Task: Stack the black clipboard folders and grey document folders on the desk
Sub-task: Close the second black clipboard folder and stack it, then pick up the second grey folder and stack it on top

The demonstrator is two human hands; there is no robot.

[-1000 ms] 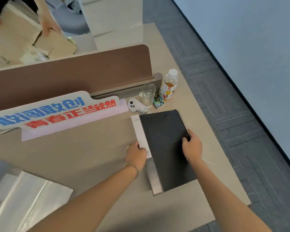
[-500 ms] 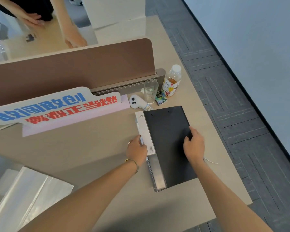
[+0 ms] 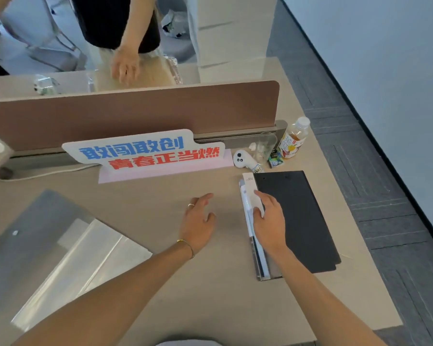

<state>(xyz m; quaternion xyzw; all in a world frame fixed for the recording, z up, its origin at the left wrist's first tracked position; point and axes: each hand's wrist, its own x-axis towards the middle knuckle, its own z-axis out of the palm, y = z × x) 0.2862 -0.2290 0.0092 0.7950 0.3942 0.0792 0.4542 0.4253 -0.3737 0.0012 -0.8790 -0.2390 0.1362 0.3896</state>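
At the near left of your desk [image 3: 160, 290] lie the grey document folders [image 3: 60, 258], flat and overlapping, one dark grey sheet under a lighter glossy one; they sit well apart from your hands. Farther back, against the brown divider [image 3: 135, 113], stands a white sign [image 3: 145, 152] with blue and red characters. Your left hand [image 3: 198, 223] hovers or rests low over the bare desk between the grey folders and the black stack; its fingers are loosely spread and hold nothing; whether the palm touches the surface you cannot tell. Just right of it, your right hand [image 3: 269, 221] lies palm down on the left edge of the black clipboard folder [image 3: 300, 216], fingers extended flat over the white label strip and spine, pressing rather than gripping. That black folder lies flat near the right edge of the desk, long side running near to far; thin edges show under it along the spine, so it tops a small stack. Beyond its far end sit a white controller [image 3: 243, 159], a clear cup [image 3: 265, 146] and a drink bottle [image 3: 294, 137], close together.
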